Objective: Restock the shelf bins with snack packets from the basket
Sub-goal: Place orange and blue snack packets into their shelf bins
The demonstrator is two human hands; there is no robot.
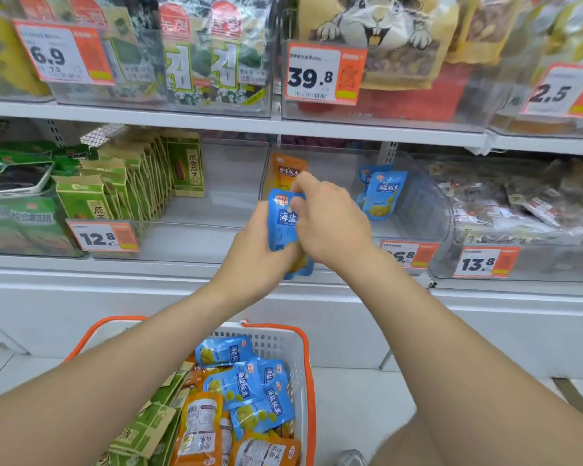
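Nearest the camera, below both forearms, a white basket with orange handles stands on the floor. It holds blue snack packets, orange packets and green-and-tan packets in a loose heap.

Above the basket, in front of the shelf edge, the two hands meet on a small stack of blue packets. The left hand grips the stack from below and behind, its fingers curled round the lower part. The right hand comes in from the right, its thumb and fingers pinching the top edge of the front packet. The stack stands roughly upright, printed face toward the camera.

Just behind the fingers sits a clear shelf bin. Within it, an orange packet stands upright directly beyond the right fingertips, and two blue packets lean to the right of the fingers, against the bin's curved clear wall. A price tag reading 26.8, partly hidden by the right wrist, hangs on the bin front.

Left of the fingers, a neighbouring bin holds a row of green-and-tan seed packets behind a tag reading 12.8. Right of the fingers, another bin holds dark wrapped snacks above a tag reading 13.8.

Farthest, above the fingers, the upper shelf carries seaweed packs and a tan bag with a cartoon squirrel, with tags reading 6.9, 39.8 and 2.5.
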